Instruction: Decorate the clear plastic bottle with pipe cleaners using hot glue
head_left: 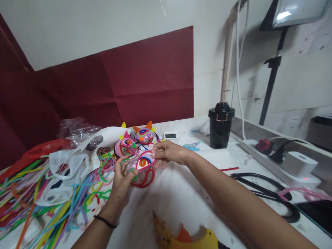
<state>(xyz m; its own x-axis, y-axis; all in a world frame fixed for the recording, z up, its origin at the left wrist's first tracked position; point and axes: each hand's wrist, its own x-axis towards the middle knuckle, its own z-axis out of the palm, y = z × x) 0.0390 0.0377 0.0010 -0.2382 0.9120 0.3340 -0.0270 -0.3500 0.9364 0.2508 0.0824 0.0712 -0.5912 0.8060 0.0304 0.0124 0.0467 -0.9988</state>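
Between my two hands is a pipe-cleaner craft piece [143,163], with a large eye shape that has an orange centre and a pink rim, and a red loop below. My left hand [121,179] grips its left side with thumb and fingers. At its upper right edge, my right hand [167,152] pinches it between thumb and fingertips. Just behind stand two similar colourful pieces: one pink [126,146] and one with orange ears [144,134]. A yellow hot glue gun [189,246] lies nearest to me, its nozzle pointing away.
Many coloured pipe cleaners [56,215] and a white plastic bag [68,166] cover the left side. At the right are a black lidded cup [221,126], black-handled scissors [267,193], a power strip [285,166] and a dark phone [324,220]. A small digital timer [170,135] sits at the back.
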